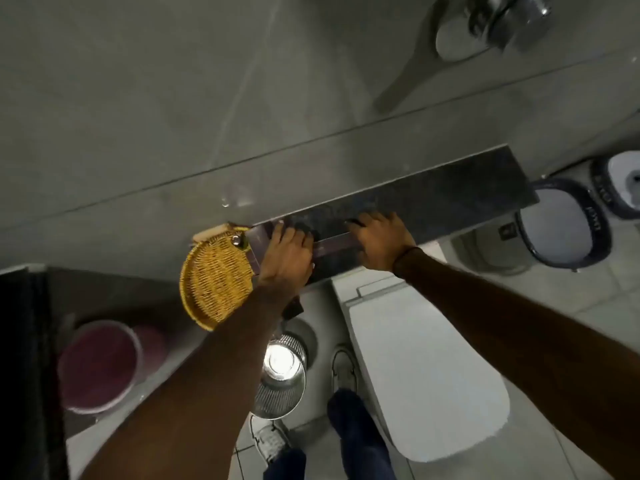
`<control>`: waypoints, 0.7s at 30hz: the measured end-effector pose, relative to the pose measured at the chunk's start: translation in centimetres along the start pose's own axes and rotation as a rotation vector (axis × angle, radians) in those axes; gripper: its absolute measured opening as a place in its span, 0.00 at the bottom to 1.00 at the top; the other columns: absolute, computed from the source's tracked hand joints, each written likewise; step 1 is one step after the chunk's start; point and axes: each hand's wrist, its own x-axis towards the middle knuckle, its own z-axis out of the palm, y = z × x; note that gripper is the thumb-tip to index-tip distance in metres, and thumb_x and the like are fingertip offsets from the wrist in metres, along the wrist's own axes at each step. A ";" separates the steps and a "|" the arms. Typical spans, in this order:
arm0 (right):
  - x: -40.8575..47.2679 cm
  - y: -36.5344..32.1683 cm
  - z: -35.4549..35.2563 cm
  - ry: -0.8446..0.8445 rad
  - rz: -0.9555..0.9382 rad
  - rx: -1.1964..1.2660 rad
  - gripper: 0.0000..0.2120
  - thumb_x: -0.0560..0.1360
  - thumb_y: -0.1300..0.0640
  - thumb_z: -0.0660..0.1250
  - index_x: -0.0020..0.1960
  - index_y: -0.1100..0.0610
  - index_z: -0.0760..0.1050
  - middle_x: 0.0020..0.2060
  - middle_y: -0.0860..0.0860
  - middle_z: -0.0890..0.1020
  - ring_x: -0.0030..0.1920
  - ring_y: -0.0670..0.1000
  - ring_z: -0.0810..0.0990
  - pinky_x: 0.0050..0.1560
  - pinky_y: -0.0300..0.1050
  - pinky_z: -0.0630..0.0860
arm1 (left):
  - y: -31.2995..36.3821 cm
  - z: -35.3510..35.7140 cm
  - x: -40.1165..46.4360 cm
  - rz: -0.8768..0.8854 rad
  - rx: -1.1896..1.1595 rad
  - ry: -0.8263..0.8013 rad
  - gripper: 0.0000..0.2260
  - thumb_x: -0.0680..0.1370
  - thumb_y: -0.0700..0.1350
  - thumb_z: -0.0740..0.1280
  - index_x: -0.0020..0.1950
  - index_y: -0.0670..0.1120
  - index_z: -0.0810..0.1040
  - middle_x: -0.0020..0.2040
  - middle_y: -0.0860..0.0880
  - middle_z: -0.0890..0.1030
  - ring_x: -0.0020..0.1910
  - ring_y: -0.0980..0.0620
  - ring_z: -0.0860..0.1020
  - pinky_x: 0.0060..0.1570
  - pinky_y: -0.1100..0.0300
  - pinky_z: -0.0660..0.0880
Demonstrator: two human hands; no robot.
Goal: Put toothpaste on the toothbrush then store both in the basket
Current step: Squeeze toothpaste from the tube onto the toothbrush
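A long dark purple carton (333, 242) lies along the front of a dark stone shelf (450, 188) on the wall. My left hand (285, 252) grips the carton's left part, next to the basket. My right hand (379, 239) closes over its right end. A round yellow wicker basket (214, 282) sits at the shelf's left end and overhangs it. A pale wooden stick, perhaps the toothbrush handle (209, 233), lies at the basket's far rim, and a small shiny piece (237, 240) sits beside it. No toothpaste tube is visible.
Below the shelf stands a toilet with its white lid (426, 375) closed. A metal waste bin (280, 372) is beside it, pink buckets (100, 365) at lower left, dark-rimmed tubs (561, 233) at right. A chrome fitting (502, 19) juts from the wall above.
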 end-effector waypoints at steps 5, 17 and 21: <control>0.4 1.0 0.4 0.014 -0.038 0.049 0.20 0.76 0.53 0.69 0.67 0.53 0.76 0.65 0.55 0.78 0.66 0.59 0.76 0.65 0.57 0.75 | 0.4 0.5 0.8 -0.007 -0.153 0.050 0.19 0.78 0.53 0.68 0.67 0.47 0.77 0.68 0.44 0.78 0.68 0.44 0.72 0.73 0.48 0.63; -8.7 -3.8 -8.5 0.228 0.154 0.428 0.24 0.75 0.52 0.74 0.69 0.54 0.76 0.65 0.56 0.80 0.65 0.60 0.78 0.63 0.59 0.78 | -3.3 -7.7 -11.8 -0.441 -1.672 0.207 0.12 0.77 0.39 0.74 0.57 0.52 0.86 0.43 0.58 0.88 0.43 0.55 0.88 0.41 0.68 0.82; -11.5 -10.1 -11.4 0.441 0.382 0.811 0.28 0.69 0.50 0.78 0.66 0.57 0.75 0.64 0.56 0.78 0.64 0.57 0.76 0.65 0.56 0.76 | -6.2 -9.2 -17.6 -0.557 -1.783 0.295 0.10 0.77 0.39 0.73 0.56 0.51 0.85 0.46 0.48 0.89 0.45 0.49 0.87 0.53 0.56 0.84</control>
